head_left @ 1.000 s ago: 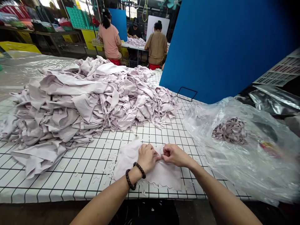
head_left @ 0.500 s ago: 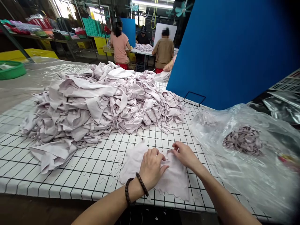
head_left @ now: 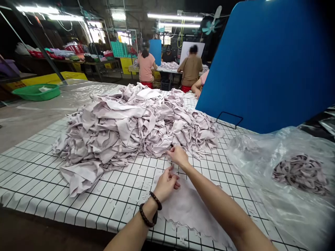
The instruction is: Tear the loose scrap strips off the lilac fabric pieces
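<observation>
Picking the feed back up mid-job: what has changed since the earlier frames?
The right hand has left the flat cloth, moving forward and leftward to the near edge of the fabric pile; its grip is unclear. The left hand has shifted toward the cloth's far-left edge. The pile and plastic bag look unchanged.

Open passage over the gridded tablecloth (head_left: 34,170) runs between the fabric pile (head_left: 125,129), a heaped barrier at centre-left, and the translucent plastic bag (head_left: 251,167) at right. The tilted blue board (head_left: 267,66), with a wire stand (head_left: 229,119) at its foot, blocks the far right. Small scraps (head_left: 129,208) dot the near side.
</observation>
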`<act>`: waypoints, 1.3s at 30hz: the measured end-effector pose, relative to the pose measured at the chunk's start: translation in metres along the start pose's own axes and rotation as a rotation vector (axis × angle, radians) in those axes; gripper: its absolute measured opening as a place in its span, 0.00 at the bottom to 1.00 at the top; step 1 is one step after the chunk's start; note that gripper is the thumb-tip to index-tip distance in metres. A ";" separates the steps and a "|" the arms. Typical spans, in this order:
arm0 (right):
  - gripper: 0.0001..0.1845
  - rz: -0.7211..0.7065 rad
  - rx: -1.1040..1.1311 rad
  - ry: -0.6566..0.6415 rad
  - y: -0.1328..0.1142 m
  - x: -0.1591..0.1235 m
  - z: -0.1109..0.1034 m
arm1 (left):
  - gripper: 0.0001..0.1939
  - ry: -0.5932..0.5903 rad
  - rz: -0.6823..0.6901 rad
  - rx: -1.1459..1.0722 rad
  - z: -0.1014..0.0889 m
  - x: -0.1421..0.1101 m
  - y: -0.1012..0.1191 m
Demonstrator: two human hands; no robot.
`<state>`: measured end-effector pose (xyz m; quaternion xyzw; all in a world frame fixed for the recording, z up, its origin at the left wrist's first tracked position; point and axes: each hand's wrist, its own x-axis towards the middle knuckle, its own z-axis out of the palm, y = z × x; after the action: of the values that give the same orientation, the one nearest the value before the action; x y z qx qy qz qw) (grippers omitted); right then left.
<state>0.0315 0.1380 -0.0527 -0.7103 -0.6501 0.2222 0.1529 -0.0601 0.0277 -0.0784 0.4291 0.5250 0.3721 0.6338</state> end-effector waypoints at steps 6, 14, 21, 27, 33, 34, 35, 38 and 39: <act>0.10 -0.033 -0.080 -0.004 0.003 0.021 -0.002 | 0.32 -0.071 -0.096 -0.178 -0.004 0.001 0.005; 0.14 -0.221 -0.042 0.292 0.022 0.021 -0.051 | 0.33 -0.129 -0.200 -0.317 -0.013 -0.004 0.018; 0.19 -0.246 0.907 0.127 0.035 0.018 -0.069 | 0.35 -0.130 -0.221 -0.327 -0.013 -0.005 0.022; 0.19 -0.161 1.303 0.074 0.035 0.022 -0.067 | 0.33 -0.130 -0.225 -0.302 -0.014 -0.005 0.024; 0.32 -0.248 1.175 -0.208 0.045 0.015 -0.104 | 0.32 -0.129 -0.235 -0.305 -0.013 -0.005 0.026; 0.31 -0.268 1.106 -0.279 0.048 0.013 -0.114 | 0.32 -0.129 -0.235 -0.306 -0.013 -0.006 0.026; 0.29 -0.283 1.036 -0.355 0.051 0.011 -0.124 | 0.32 -0.127 -0.236 -0.305 -0.013 -0.006 0.026; 0.15 -0.331 0.781 -0.610 0.058 0.004 -0.153 | 0.33 -0.120 -0.237 -0.304 -0.013 -0.005 0.025; 0.12 -0.349 0.668 -0.683 0.058 0.002 -0.160 | 0.33 -0.118 -0.236 -0.305 -0.013 -0.005 0.024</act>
<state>0.1639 0.1448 0.0540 -0.3903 -0.6654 0.6087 0.1853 -0.0744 0.0338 -0.0549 0.2846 0.4712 0.3445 0.7604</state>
